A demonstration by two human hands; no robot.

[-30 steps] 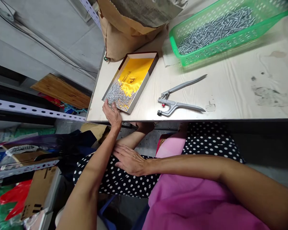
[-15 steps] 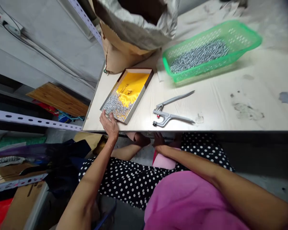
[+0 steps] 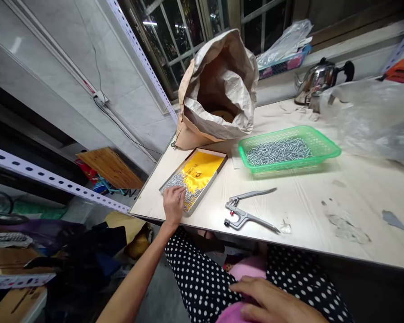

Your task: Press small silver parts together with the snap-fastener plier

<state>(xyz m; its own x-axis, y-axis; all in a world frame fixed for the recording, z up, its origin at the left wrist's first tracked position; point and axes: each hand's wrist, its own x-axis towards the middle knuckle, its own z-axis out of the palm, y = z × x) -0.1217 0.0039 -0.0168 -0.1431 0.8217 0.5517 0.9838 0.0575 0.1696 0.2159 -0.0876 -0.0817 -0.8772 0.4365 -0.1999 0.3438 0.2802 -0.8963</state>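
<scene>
A long, pale wood-grain table [image 3: 306, 211] with dark stains stands by a grey-white marbled wall [image 3: 134, 89], along which a straight white cable conduit [image 3: 59, 49] slants. Beyond the table, dark glass window panes crossed by pale bars [image 3: 185, 27] reflect white streaks of light. A lilac-white perforated metal upright [image 3: 143, 60] stands beside them; grey flooring [image 3: 158, 296] shows below.

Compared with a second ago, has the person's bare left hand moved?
Yes: judged against the shallow rectangular box with shiny yellow lining, the bare left hand has moved inward, from the near edge to over the small silver metal pins.
</scene>
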